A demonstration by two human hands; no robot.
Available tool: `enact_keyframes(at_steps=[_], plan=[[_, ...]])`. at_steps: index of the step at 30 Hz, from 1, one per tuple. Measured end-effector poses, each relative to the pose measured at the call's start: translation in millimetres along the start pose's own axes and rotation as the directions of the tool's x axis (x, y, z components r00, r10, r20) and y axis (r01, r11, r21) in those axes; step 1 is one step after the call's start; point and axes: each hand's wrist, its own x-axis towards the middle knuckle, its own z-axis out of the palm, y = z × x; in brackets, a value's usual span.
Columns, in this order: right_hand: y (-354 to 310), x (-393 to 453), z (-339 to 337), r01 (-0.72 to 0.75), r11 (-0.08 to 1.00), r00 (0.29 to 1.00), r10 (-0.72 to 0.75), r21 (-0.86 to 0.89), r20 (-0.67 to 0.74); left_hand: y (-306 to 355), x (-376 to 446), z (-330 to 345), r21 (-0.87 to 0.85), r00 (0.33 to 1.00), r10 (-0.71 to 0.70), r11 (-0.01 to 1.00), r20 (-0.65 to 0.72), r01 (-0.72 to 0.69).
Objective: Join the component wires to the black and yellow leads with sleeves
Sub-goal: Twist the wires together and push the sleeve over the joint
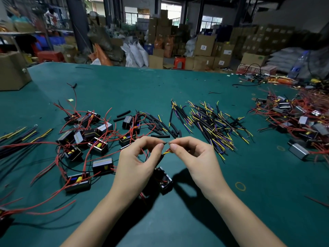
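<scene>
Your left hand (140, 157) and right hand (192, 154) meet just above the green table (160, 82), thumb and forefinger of each pinched shut on the same small joint: the left grips what looks like a short black sleeve (165, 143) at its tip, the right nips the wire ends just beside it, and a yellow lead (167, 152) with a red component wire (144, 154) runs down between your palms. You hold the joint up off the mat, probably so the sleeve can slide freely and you can see the bare ends meet; exactly how far the sleeve sits over the splice is too small to tell. The component (162, 178) those wires belong to lies on the mat directly beneath your hands, close enough that its leads hang slack rather than tugging. To your left sits a tangle of unjoined components (85, 138) with red wires looping everywhere; ahead and to the right is the heap of black and yellow leads (215, 125), and loose spare sleeves (160, 136) lie just beyond your fingertips. A further pile of components (299, 118) is well apart at the far right. The nearest red loops by your left wrist are the likeliest snag when you pull the piece clear.
</scene>
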Motion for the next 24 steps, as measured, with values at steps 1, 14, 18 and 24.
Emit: enact_keyframes(at_steps=[1,14,18,24], plan=[[0,0,0,-0.010,1.000,1.000,0.010,0.010,0.003,0,0,0,-0.006,1.000,-0.009,1.000,-0.006,0.009],[-2,-1,2,-0.034,0.999,0.999,0.034,0.007,0.016,4,-1,-5,-0.023,0.998,-0.040,0.999,0.041,0.041],[-5,-3,4,-0.001,1.000,1.000,0.001,0.001,0.027,9,0,-7,-0.047,0.997,-0.053,0.997,0.063,0.056],[-3,-7,5,0.207,0.938,0.978,-0.190,-0.279,0.086,8,6,-14,-0.105,0.951,-0.271,0.952,0.146,0.287]])
